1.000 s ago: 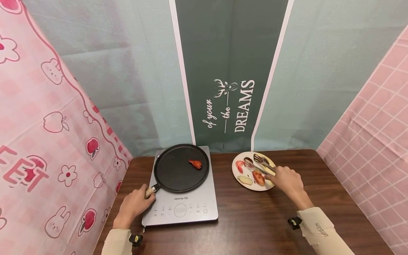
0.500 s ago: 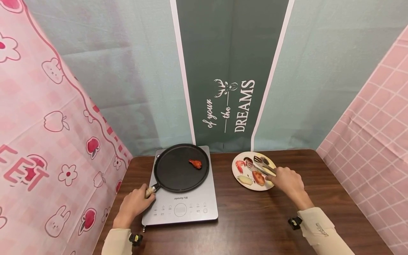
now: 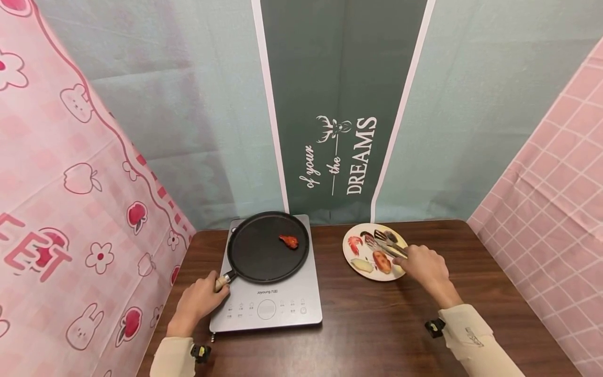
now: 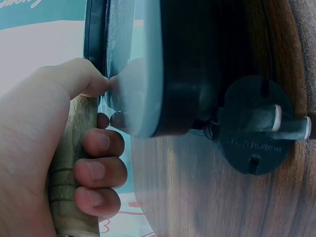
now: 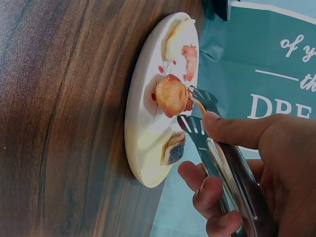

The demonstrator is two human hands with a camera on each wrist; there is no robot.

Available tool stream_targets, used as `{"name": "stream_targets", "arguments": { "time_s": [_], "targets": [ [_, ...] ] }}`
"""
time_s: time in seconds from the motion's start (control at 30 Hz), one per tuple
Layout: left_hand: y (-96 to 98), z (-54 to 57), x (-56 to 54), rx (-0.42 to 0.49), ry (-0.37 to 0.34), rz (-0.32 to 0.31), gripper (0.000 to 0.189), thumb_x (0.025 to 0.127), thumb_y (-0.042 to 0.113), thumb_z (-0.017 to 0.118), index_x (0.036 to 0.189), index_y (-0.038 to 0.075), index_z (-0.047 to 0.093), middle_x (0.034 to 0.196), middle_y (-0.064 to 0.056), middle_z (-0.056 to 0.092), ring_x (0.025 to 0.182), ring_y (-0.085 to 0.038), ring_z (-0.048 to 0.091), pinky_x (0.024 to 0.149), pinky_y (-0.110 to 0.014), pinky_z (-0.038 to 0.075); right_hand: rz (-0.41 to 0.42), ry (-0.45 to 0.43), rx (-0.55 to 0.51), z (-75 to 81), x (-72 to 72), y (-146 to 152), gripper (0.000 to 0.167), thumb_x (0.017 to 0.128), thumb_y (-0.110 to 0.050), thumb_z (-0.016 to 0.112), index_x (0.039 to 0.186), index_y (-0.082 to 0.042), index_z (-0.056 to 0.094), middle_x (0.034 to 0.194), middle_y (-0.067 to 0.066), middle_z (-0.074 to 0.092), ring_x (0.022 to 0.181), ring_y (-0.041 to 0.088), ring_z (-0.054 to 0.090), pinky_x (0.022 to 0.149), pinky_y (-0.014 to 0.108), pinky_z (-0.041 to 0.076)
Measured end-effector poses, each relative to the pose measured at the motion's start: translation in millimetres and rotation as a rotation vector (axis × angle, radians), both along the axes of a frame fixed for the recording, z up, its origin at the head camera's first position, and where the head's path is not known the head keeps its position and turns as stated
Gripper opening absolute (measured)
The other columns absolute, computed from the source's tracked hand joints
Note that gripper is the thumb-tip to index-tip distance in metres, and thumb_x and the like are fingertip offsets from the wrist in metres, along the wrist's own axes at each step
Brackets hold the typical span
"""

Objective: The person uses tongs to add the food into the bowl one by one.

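Observation:
My left hand (image 3: 202,299) grips the wooden handle (image 4: 74,163) of a flat black frying pan (image 3: 259,256), fingers curled round it in the left wrist view. A reddish drumstick-shaped piece (image 3: 289,242) lies in the pan. My right hand (image 3: 426,268) holds metal tongs (image 5: 224,163) over a round plate (image 5: 139,98); the tongs' slotted ends are slightly apart. On the plate lie a golden-brown piece (image 5: 171,96), a red-and-white shrimp (image 5: 190,61), a pale half-moon piece (image 3: 361,265) and a dark-skinned slice (image 5: 176,149). The tongs' ends overlap food at the plate's back in the head view.
The pan stands on a silver induction cooker (image 3: 301,288) with a touch panel in front. A black plug (image 4: 252,148) is beside the cooker's edge. Brown wooden table (image 3: 358,324) lies under everything; printed cloths (image 3: 226,104) hang behind and at both sides.
The tongs' two ends have come closer together over the plate. The left hand, the pan and the piece in it have stayed in place.

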State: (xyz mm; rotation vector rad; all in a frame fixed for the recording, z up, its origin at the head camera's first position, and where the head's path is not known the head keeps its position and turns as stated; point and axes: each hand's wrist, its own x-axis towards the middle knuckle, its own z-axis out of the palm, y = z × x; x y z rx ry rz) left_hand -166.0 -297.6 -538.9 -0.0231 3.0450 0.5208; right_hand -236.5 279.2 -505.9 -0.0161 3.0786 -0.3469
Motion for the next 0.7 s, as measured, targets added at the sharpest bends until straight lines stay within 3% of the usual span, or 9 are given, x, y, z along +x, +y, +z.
{"name": "stream_targets", "arguments": {
  "time_s": [0.7],
  "targets": [
    [-0.9,-1.3,-0.4,-0.002,-0.003,0.006,0.028,0.096,0.034,0.066,0.095,0.01,0.051,0.069,-0.007,0.053,0.06,-0.024,0.05,0.058,-0.044,0.042,0.0,0.012,-0.005,1.3,2.0,-2.1,0.029,0.094,-0.033,0.075,0.102,-0.005,0.079,0.076,0.01,0.064,0.064,0.026,0.053,0.054,0.045,0.042]
  ]
}}
